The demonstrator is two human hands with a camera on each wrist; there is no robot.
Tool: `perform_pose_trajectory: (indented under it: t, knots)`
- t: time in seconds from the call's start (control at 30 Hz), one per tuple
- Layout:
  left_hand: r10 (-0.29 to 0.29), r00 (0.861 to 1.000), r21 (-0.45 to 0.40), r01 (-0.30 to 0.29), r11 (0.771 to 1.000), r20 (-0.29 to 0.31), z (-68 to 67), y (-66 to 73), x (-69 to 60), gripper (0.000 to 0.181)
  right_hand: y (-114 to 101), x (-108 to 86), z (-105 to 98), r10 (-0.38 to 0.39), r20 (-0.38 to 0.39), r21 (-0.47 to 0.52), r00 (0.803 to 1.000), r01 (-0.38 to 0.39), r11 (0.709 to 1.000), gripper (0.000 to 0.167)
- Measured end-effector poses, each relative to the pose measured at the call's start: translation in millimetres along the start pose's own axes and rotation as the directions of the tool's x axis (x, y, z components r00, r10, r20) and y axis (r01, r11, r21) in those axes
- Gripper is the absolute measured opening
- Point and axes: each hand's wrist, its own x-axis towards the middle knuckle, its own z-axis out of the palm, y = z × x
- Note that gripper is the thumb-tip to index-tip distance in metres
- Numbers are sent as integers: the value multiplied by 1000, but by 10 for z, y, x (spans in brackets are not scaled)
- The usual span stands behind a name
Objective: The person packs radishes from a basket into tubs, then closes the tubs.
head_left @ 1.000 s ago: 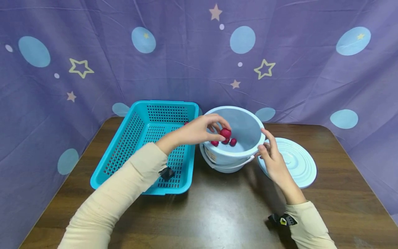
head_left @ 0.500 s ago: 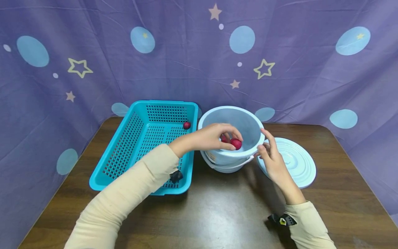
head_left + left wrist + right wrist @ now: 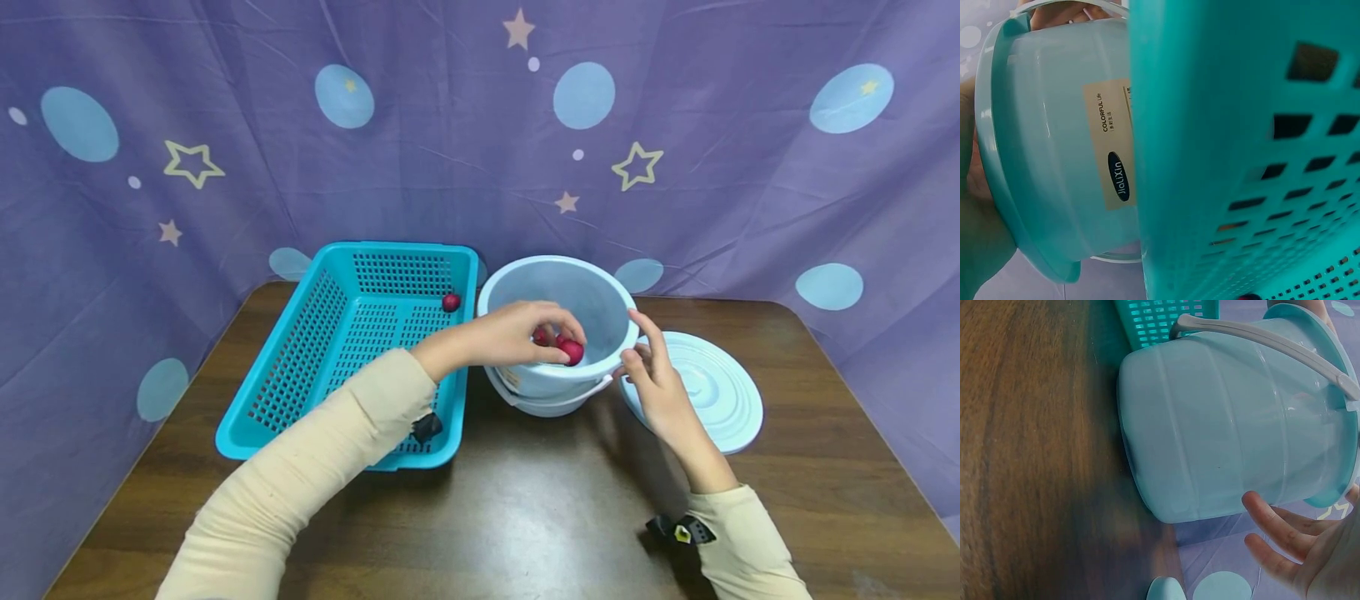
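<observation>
My left hand (image 3: 528, 333) reaches inside the pale blue bucket (image 3: 592, 287) and pinches a round red thing like a radish or plum (image 3: 573, 352) between thumb and fingers. Beside it a similar red piece shows, partly hidden by those fingers. At the bucket's right side, my right hand (image 3: 663, 392) touches the rim with its fingers spread. The right wrist view shows extended fingers (image 3: 1272, 525) by the outer wall of the bucket (image 3: 1222, 425). Another round red piece (image 3: 451, 302) lies in the turquoise basket (image 3: 457, 417), left of the bucket.
A round pale blue lid (image 3: 712, 392) lies flat on the brown table (image 3: 517, 517), to the right of the bucket. The bucket's handle (image 3: 555, 403) hangs down at its front. Behind the table hangs a purple cloth (image 3: 465, 167) with stars.
My left hand has moved right and lower into the bucket with the red piece. That uncovered the piece in the basket. The right hand has stayed at the rim.
</observation>
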Motion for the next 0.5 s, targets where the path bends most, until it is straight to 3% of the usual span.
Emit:
perform_pose_trajectory:
  t: [0.27, 0.5]
  knots:
    - [12, 999, -20, -13, 1000, -35, -79, -29, -34, 29, 4, -5, 4, -3, 0, 5, 1000, 3, 1000, 52]
    - [-33, 987, -19, 31, 999, -158, -315, -104, -140, 25, 2, -2, 4, -4, -6, -4, 1000, 4, 1000, 52]
